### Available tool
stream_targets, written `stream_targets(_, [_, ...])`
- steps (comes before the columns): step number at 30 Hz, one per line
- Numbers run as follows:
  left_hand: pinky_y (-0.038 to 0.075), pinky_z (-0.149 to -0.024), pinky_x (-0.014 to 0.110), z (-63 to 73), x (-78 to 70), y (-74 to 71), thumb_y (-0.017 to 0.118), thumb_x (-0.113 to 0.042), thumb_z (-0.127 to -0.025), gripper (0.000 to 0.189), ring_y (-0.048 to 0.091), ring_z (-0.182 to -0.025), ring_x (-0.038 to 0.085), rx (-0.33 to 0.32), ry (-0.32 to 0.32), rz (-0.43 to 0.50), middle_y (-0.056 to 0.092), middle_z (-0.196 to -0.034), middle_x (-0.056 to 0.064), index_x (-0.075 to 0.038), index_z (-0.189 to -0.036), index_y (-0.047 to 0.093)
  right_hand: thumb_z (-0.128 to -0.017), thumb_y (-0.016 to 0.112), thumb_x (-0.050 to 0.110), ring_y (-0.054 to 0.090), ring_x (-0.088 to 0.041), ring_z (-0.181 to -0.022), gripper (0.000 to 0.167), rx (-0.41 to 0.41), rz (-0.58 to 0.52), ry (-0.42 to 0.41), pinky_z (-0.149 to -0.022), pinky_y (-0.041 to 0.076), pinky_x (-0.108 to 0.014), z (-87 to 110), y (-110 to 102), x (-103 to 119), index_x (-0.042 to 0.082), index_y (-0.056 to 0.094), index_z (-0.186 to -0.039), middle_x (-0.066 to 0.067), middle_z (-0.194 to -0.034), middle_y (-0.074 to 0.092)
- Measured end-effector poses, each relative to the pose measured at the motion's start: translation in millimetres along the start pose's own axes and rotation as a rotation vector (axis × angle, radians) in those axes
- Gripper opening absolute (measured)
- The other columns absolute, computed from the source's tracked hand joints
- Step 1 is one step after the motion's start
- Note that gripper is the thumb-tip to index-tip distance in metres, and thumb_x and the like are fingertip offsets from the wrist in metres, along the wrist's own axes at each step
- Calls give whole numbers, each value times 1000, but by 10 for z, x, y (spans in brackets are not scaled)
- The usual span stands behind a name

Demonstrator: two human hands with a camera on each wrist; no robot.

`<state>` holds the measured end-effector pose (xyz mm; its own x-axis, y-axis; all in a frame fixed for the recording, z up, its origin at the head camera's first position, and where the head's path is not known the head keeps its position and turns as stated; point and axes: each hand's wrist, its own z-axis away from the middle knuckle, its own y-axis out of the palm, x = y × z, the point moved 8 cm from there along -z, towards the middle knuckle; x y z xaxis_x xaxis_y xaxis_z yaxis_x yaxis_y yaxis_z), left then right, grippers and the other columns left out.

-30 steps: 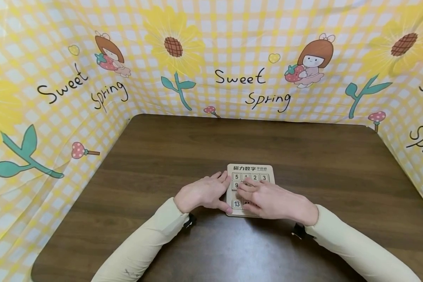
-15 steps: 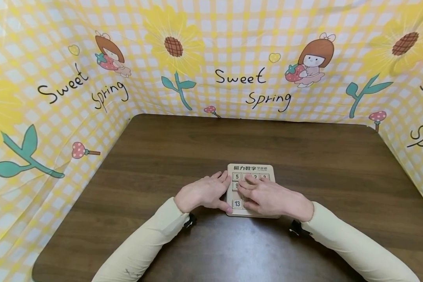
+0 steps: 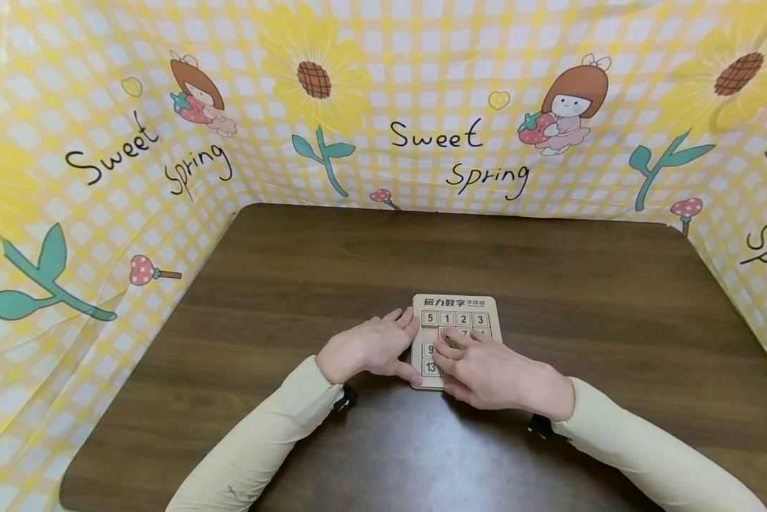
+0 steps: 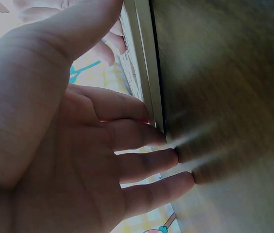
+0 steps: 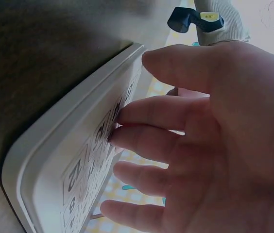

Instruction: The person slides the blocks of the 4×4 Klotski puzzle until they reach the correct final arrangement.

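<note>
A pale number sliding puzzle (image 3: 493, 313) lies flat on the table. Tiles 5, 1, 2 and 3 fill its top row. In the left column, a gap sits below tile 5, then come tile 9 (image 3: 430, 349) and tile 13 (image 3: 430, 368). My left hand (image 3: 373, 348) rests along the puzzle's left edge, thumb at the near corner; the left wrist view shows its fingers extended, tips down at the board's edge and table. My right hand (image 3: 495, 370) lies over the lower right tiles, hiding several; in the right wrist view its fairly straight fingertips touch the tile face.
The dark wooden table (image 3: 332, 256) extends all round the puzzle. A yellow checked cloth (image 3: 370, 163) with printed flowers and lettering hangs behind and along both sides. A dark wrist mount (image 5: 195, 19) shows on the left sleeve in the right wrist view.
Tile 9 has slid down one row in the left column, so the gap now lies above it. My right hand has moved slightly towards the near edge; the left hand has stayed put.
</note>
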<state>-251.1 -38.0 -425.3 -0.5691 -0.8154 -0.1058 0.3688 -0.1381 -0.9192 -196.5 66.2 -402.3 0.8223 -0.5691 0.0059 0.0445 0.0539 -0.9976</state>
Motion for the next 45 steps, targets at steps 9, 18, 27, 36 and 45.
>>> stream_targets(9, [32,-117,52,-2,3,-4,66,-64,-82,104,22,-151,32,26,-13,10,18,-164,16,-4,-156,23,-99,55,36,38,-41,-142,51,46,-145,22,-111,37,-57,-82,-42,-198,7,53,-141,-13,-148,50])
stream_targets(18, [31,-118,52,2,7,6,64,-64,-84,103,19,-152,31,49,-18,15,15,-164,15,-5,-156,21,-100,54,34,37,-43,-142,54,62,-138,75,-111,36,-59,-235,41,-405,4,47,-144,-19,-152,44])
stream_targets(27, [30,-118,51,4,10,3,64,-64,-84,102,19,-152,31,49,-22,20,15,-164,15,-6,-157,21,-99,55,34,36,-40,-143,53,55,-108,89,-109,37,-60,-237,67,-409,6,49,-143,-16,-150,46])
stream_targets(36, [30,-118,50,-3,20,21,64,-64,-84,102,19,-152,30,53,-18,21,15,-165,15,-6,-156,21,-99,54,35,39,-40,-142,48,-6,-109,97,-108,37,-63,-271,25,-433,8,54,-139,-15,-148,50])
stream_targets(45, [30,-119,50,-6,19,25,64,-65,-83,104,20,-152,31,44,-16,15,15,-164,15,-5,-157,20,-99,56,34,38,-39,-142,55,18,-51,91,-107,39,-62,-261,91,-423,3,48,-144,-16,-150,47])
